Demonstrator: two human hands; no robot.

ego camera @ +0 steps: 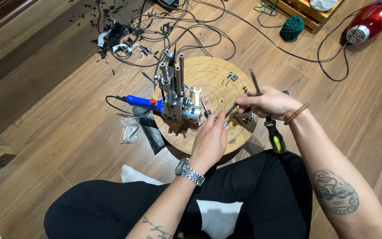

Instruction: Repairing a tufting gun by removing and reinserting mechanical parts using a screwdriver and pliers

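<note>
I sit on a wooden floor before a round wooden board point(217, 75). On its left side stands a metal machine point(176, 95) with upright rods, a small motor and a blue handle point(141, 102). My left hand point(209, 142), with a metal watch at the wrist, hovers over the board's near edge, fingers loosely apart, just right of the machine. My right hand point(267, 102), a bead bracelet on its wrist, grips a thin dark rod point(255, 82) and another slim tool pointing left. A yellow-and-black screwdriver point(275, 137) lies at the board's right edge.
Tangled black cables and dark scraps point(124, 35) litter the floor behind the board. A green yarn ball point(292, 27) and a wooden crate lie far right, beside a red vacuum cleaner point(370, 20). A small bag of screws point(130, 130) and a black strip lie left of the board.
</note>
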